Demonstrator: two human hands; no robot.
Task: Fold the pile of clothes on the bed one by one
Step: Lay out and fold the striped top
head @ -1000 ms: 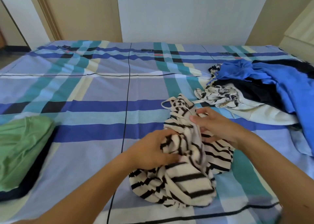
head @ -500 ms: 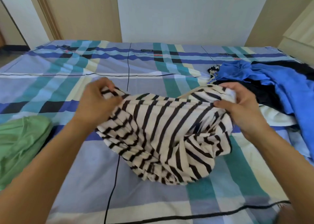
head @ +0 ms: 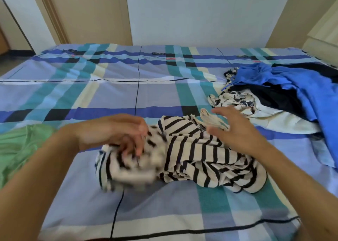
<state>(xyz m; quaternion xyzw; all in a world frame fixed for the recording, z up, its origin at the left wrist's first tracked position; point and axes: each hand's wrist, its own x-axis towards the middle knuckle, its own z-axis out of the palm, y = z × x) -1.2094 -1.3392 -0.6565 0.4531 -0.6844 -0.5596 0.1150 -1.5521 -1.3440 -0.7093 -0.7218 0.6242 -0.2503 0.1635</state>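
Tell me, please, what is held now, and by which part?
The left hand grips the striped garment at its bunched left end. The right hand is open and holds nothing.

The bed (head: 73, 98) wears a plaid sheet of lilac, teal, pale yellow and dark blue bands crossed by thin black lines; a striped top (head: 210, 156), black on cream, lies crumpled on it toward the near edge; well to the left of the striped top a green garment (head: 20, 145) lies at the bed's side, partly out of frame; to the right of the striped top and a little beyond it sits a loose heap; a cream garment (head: 285, 123) lies nearest the top; a white printed piece (head: 232, 99) lies just beyond the top's far right corner; a black garment (head: 274, 98) overlaps the cream one, farther right; a blue garment (head: 311, 94) sprawls farthest from the top.
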